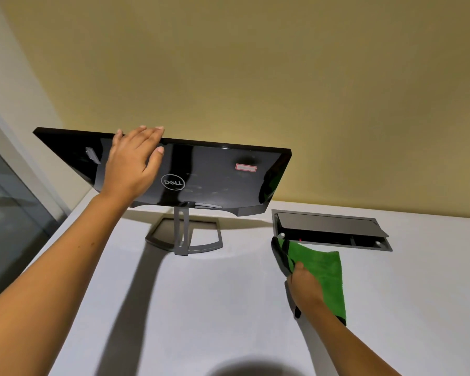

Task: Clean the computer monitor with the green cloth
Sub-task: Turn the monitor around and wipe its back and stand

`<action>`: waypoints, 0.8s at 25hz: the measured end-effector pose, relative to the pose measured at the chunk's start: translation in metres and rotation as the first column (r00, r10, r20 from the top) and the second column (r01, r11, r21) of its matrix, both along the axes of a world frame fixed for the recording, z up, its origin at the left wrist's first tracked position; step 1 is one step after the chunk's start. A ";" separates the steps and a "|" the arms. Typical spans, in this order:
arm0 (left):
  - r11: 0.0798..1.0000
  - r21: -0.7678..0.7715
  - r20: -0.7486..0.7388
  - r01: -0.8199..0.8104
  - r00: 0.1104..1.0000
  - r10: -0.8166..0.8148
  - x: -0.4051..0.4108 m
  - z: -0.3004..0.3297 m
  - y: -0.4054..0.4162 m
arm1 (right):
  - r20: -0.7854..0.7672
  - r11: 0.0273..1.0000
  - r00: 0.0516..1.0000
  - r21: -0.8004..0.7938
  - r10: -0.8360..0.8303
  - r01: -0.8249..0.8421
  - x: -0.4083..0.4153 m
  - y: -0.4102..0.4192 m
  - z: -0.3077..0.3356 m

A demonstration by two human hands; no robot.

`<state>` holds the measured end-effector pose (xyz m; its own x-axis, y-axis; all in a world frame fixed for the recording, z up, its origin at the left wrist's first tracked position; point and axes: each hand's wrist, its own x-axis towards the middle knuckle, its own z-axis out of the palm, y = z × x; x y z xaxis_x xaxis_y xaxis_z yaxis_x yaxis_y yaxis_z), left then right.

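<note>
left hand [135,161] flat on monitor [201,175] top edge; right hand [304,286] gripping green cloth [323,272] on desk [201,308].

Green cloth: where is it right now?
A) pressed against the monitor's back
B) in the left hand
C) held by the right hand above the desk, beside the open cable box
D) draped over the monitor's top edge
C: the right hand grips the green cloth near the cable box, while the left hand rests on the monitor.
</note>
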<state>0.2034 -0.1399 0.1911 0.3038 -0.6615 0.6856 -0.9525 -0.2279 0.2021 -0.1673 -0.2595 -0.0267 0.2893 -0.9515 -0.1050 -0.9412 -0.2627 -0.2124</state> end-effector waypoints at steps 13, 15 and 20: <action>0.960 0.275 -0.024 0.055 0.998 -0.051 0.055 0.020 0.054 | 0.867 0.941 0.476 -0.024 -0.148 0.337 0.116 0.065 0.150; 0.962 0.269 -0.039 0.042 0.999 -0.033 0.087 0.024 0.074 | 0.905 0.918 0.408 -0.054 -0.121 0.393 0.148 0.085 0.160; 0.961 0.202 -0.362 0.191 0.926 -0.108 0.168 0.041 0.114 | 0.848 0.884 0.512 -0.339 0.138 0.323 0.246 0.139 0.178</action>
